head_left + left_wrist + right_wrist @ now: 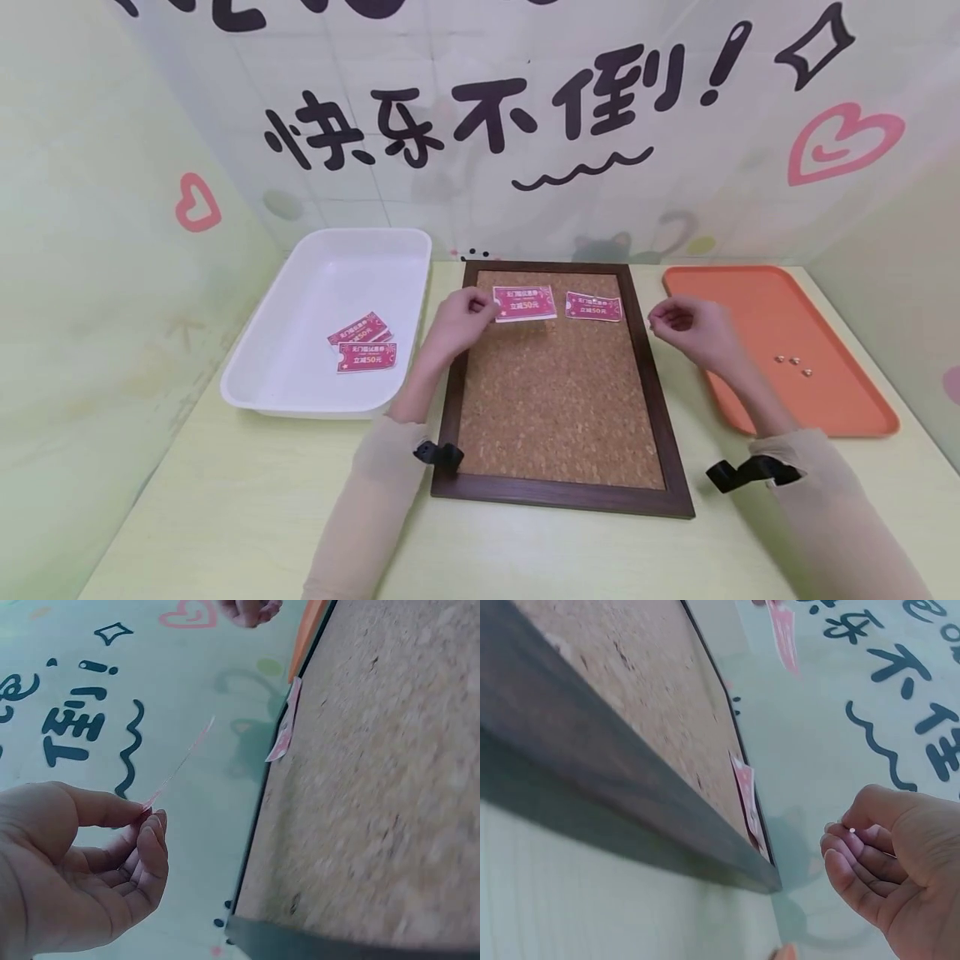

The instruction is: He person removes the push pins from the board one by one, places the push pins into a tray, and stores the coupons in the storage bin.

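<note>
My left hand (463,322) pinches the left edge of a pink and white coupon (525,310) between thumb and forefinger. In the left wrist view this coupon (180,766) is seen edge-on, raised off the cork board (558,400). A second coupon (594,308) lies on the board's upper right, slightly bent, with a small shiny spot at its top edge. Right of the dark wooden frame, my right hand (693,330) pinches a small pin (852,830); only a pale tip shows between the curled fingers.
A white tray (258,379) on the left holds more pink coupons (366,357), overlapping. On the right, an orange tray (813,408) carries 3 small gold pieces (795,362). A printed wall sheet (465,208) stands close behind the board.
</note>
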The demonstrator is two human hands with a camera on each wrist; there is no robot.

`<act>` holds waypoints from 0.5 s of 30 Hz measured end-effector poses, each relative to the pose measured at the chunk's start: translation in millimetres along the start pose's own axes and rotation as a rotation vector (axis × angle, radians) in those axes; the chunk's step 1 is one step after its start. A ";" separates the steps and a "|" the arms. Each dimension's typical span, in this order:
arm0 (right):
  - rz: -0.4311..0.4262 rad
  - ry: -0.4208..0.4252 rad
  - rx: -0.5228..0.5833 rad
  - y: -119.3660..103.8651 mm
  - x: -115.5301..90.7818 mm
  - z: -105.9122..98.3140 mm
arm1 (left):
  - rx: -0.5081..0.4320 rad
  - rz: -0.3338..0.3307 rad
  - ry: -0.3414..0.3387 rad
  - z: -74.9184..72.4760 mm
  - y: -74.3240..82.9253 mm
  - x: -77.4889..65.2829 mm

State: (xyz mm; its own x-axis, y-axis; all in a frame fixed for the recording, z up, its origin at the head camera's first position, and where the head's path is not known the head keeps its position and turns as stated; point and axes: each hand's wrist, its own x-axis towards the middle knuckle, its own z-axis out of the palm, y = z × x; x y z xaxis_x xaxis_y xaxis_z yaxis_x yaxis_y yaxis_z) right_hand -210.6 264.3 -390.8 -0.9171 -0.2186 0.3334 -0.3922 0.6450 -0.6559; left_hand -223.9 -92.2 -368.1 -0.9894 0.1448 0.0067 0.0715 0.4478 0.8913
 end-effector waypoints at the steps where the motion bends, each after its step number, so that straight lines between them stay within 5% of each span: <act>1: -0.001 0.006 0.000 1.4 -1.7 -2.6 | -0.017 0.000 0.009 -4.7 -0.5 -1.9; 15: 0.084 0.077 0.009 27.4 -26.1 -43.1 | -0.096 -0.006 0.189 -67.2 -15.6 -24.8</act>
State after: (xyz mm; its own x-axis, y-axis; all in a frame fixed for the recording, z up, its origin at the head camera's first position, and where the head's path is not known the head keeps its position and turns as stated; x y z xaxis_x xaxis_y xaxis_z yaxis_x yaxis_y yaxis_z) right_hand -194.3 319.3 -388.3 -0.9386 -0.1071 0.3281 -0.3154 0.6520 -0.6895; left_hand -208.9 -162.0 -351.7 -0.9965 -0.0297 0.0785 0.0626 0.3607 0.9306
